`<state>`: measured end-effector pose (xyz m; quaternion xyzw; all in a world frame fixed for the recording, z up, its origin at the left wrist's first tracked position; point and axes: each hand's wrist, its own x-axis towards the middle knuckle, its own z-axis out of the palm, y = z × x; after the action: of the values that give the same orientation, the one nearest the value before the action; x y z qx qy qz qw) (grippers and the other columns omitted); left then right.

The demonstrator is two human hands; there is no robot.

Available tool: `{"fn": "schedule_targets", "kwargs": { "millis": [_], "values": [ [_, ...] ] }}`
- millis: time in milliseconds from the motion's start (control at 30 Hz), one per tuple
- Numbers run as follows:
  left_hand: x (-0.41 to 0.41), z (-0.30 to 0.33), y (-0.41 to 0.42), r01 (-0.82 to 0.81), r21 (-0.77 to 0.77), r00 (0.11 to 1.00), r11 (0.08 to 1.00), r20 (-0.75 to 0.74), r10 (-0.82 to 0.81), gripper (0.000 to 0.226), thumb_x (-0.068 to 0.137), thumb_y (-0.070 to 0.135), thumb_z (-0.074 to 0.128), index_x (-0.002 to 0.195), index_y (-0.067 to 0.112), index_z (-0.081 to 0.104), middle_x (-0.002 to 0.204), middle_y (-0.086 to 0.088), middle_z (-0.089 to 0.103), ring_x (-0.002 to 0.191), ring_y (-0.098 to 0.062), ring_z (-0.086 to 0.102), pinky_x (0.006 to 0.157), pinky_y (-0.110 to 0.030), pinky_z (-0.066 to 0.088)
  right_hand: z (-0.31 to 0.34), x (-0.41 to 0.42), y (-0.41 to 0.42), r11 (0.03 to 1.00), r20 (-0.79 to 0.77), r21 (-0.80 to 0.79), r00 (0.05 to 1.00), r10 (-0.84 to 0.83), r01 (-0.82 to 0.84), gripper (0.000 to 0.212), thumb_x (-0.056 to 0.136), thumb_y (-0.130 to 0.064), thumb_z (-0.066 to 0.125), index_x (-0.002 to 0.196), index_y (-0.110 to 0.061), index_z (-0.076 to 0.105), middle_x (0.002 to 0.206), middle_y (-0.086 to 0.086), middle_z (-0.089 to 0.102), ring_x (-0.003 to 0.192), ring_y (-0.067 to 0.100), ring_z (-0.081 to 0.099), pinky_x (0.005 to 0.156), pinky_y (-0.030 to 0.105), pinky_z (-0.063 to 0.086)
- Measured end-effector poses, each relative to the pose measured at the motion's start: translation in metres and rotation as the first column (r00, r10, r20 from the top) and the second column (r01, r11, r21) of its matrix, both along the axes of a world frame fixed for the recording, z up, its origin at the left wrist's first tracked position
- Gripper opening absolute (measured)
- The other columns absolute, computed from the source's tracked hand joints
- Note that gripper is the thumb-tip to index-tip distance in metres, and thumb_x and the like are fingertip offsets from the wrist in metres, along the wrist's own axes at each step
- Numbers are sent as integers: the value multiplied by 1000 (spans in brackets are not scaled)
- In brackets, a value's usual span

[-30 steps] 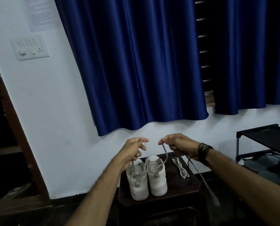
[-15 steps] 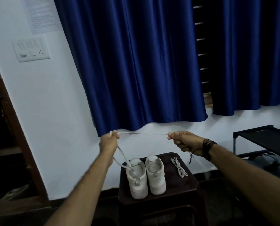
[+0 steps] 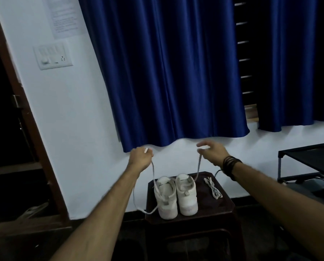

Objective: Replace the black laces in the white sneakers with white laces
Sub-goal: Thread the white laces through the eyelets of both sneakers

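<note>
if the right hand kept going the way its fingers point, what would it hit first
The right hand has fingers pointing leftward, toward the left hand. The gap between them looks free, so the left hand would likely come first, though depth is unclear.

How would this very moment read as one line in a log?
left hand: grips white lace | right hand: pinches other end | sneakers: on stool | spare lace: beside
</note>
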<state>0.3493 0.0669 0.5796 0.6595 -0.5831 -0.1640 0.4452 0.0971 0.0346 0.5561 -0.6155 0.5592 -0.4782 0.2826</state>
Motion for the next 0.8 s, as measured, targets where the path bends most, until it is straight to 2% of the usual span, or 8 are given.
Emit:
{"fn": "schedule_targets", "kwargs": {
  "millis": [33, 100, 167, 267, 367, 433, 567, 800],
  "values": [
    [-5, 5, 1, 27, -6, 998, 1000, 64, -26, 36, 103, 25, 46, 96, 6, 77, 83, -3, 63, 74, -19, 54, 67, -25, 39, 6, 11, 3, 997, 34, -11, 996, 76, -76, 12, 92, -18, 63, 102, -23, 69, 79, 2, 61, 64, 13, 52, 40, 14, 30],
    [-17, 16, 6, 157, 50, 983, 986, 86, -161, 39, 103, 31, 46, 93, 12, 79, 69, 1, 52, 61, -14, 43, 57, -26, 34, 16, 31, 8, 969, 71, 21, 967, 245, -247, 11, 93, -19, 61, 98, -23, 71, 68, -2, 54, 55, 10, 42, 41, 18, 24],
    [-26, 25, 9, 311, 88, 950, 946, -9, -312, 40, 102, 36, 48, 92, 13, 78, 64, 2, 37, 55, -11, 29, 51, -25, 26, 22, 46, 14, 909, 36, 102, 915, 402, -403, 14, 92, -25, 65, 105, -20, 70, 62, -6, 51, 47, 7, 33, 42, 19, 22],
    [-32, 34, 12, 381, 15, 920, 925, -109, -377, 38, 103, 35, 50, 95, 11, 77, 60, 5, 46, 51, -6, 33, 51, -22, 25, 24, 64, 18, 836, 39, 142, 847, 530, -530, 21, 96, -32, 62, 112, -18, 68, 53, -11, 48, 41, 4, 28, 38, 16, 22],
    [-28, 36, 10, 358, -75, 925, 931, -106, -364, 33, 102, 33, 52, 93, 12, 77, 58, 5, 44, 49, -6, 33, 46, -20, 25, 26, 63, 18, 857, 58, 95, 862, 504, -507, 23, 101, -31, 53, 95, -17, 71, 56, -8, 43, 39, 4, 25, 37, 17, 19],
    [-19, 35, 9, 301, -153, 932, 941, -161, -324, 32, 102, 31, 53, 86, 17, 76, 57, 6, 42, 45, -4, 31, 43, -18, 24, 26, 52, 17, 858, 20, 109, 864, 503, -502, 25, 101, -32, 53, 87, -19, 69, 59, -5, 41, 42, 5, 24, 38, 17, 18],
    [0, 38, 8, 118, -251, 921, 961, -335, -201, 33, 103, 29, 51, 80, 19, 73, 53, 8, 38, 45, -7, 26, 43, -21, 20, 13, 22, 18, 855, -125, 174, 850, 511, -489, 27, 100, -36, 55, 90, -17, 71, 58, -6, 40, 46, 7, 25, 40, 17, 20],
    [25, 39, 8, -112, -289, 839, 951, -539, -65, 27, 101, 25, 53, 85, 11, 70, 61, 1, 44, 48, -12, 33, 41, -20, 25, -3, -22, 20, 888, -54, 212, 902, 428, -408, 30, 98, -35, 58, 98, -8, 71, 55, -6, 37, 46, 8, 23, 41, 18, 20]
  ]
}}
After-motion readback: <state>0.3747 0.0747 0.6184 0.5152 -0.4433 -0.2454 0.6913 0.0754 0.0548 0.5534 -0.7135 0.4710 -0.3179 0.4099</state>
